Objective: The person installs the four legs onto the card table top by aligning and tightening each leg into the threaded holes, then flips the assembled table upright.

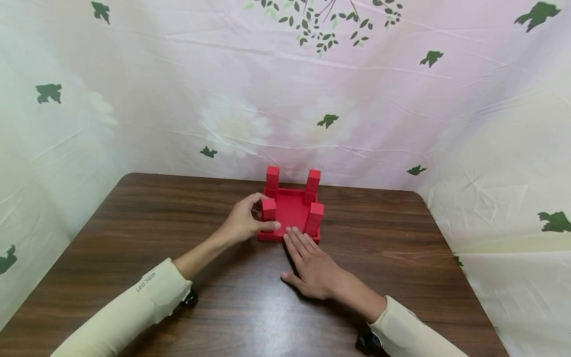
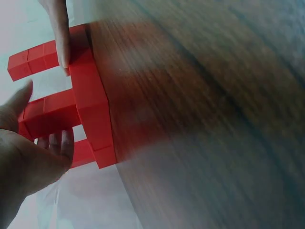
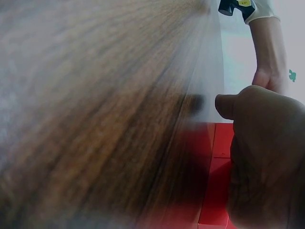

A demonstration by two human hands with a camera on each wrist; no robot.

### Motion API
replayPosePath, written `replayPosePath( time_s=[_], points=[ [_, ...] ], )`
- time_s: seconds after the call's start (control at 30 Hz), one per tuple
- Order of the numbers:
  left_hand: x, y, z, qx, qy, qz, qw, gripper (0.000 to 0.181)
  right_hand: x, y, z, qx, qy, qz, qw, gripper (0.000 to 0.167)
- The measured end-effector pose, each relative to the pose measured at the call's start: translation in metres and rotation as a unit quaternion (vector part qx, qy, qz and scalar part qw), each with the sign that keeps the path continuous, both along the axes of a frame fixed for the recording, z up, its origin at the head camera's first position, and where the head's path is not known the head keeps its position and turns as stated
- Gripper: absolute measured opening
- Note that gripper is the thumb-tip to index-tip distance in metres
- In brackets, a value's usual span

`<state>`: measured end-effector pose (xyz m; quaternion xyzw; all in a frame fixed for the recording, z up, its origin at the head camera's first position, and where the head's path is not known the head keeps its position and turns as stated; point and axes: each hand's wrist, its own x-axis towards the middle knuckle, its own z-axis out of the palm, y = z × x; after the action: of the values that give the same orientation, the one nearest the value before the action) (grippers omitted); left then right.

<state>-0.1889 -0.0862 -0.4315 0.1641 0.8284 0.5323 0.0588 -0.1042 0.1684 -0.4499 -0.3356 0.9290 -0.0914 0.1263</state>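
A red square tray (image 1: 292,208) with a low rim stands on the table, a tall red post rising at each corner. Seam lines in the left wrist view show that the posts are made of stacked blocks. My left hand (image 1: 243,220) curves round the front-left post (image 2: 52,109), thumb on the near side and fingers on the far side. Whether thumb and fingers press on it is hard to see. My right hand (image 1: 314,267) lies with straight fingers on the tray's front rim, close to the front-right post (image 1: 314,219). In the right wrist view its fingertips are hidden.
Two more posts, back-left (image 1: 272,181) and back-right (image 1: 312,186), stand near the table's far edge. The brown wooden table (image 1: 178,213) meets a printed cloth backdrop (image 1: 267,99) behind and at both sides. Dark straps show at both sleeve cuffs.
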Motion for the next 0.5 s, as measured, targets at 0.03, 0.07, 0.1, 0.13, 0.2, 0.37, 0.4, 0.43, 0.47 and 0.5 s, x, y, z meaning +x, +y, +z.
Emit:
replayPosePath(
  time_s=[0.03, 0.07, 0.1, 0.13, 0.2, 0.37, 0.4, 0.43, 0.47, 0.5],
  points=[
    [0.0, 0.0, 0.0, -0.009, 0.002, 0.002, 1.0, 0.053, 0.0, 0.0, -0.001, -0.001, 0.0, 0.0, 1.0, 0.092],
    [-0.001, -0.001, 0.001, -0.014, 0.004, 0.0, 0.9999, 0.051, 0.0, 0.0, -0.001, -0.007, 0.0, 0.001, 1.0, 0.092],
    [-0.001, -0.002, 0.002, -0.018, 0.005, -0.003, 0.9998, 0.049, 0.0, 0.001, -0.001, -0.009, 0.0, 0.001, 1.0, 0.092],
    [-0.002, -0.002, 0.002, -0.021, 0.005, -0.008, 0.9997, 0.048, 0.0, 0.001, -0.002, -0.015, 0.0, 0.002, 0.9999, 0.092],
    [-0.003, -0.004, 0.005, -0.026, 0.002, -0.021, 0.9994, 0.047, 0.0, 0.001, -0.002, -0.019, 0.001, 0.002, 0.9998, 0.092],
    [-0.008, -0.008, 0.008, -0.023, -0.01, -0.063, 0.9977, 0.052, 0.0, 0.001, -0.003, -0.011, 0.003, 0.001, 0.9999, 0.092],
    [-0.009, -0.008, 0.008, -0.022, -0.012, -0.069, 0.9973, 0.053, 0.0, 0.0, -0.003, -0.011, 0.003, 0.0, 0.9999, 0.092],
    [-0.009, -0.009, 0.008, -0.02, -0.012, -0.076, 0.9968, 0.054, 0.0, 0.0, -0.003, -0.004, 0.004, 0.001, 1.0, 0.092],
    [-0.01, -0.01, 0.008, -0.017, -0.015, -0.081, 0.9964, 0.054, 0.0, 0.0, -0.002, 0.0, 0.004, 0.001, 1.0, 0.091],
    [-0.01, -0.011, 0.007, -0.013, -0.019, -0.086, 0.9961, 0.055, 0.0, 0.0, -0.001, 0.002, 0.005, 0.002, 1.0, 0.091]
  ],
)
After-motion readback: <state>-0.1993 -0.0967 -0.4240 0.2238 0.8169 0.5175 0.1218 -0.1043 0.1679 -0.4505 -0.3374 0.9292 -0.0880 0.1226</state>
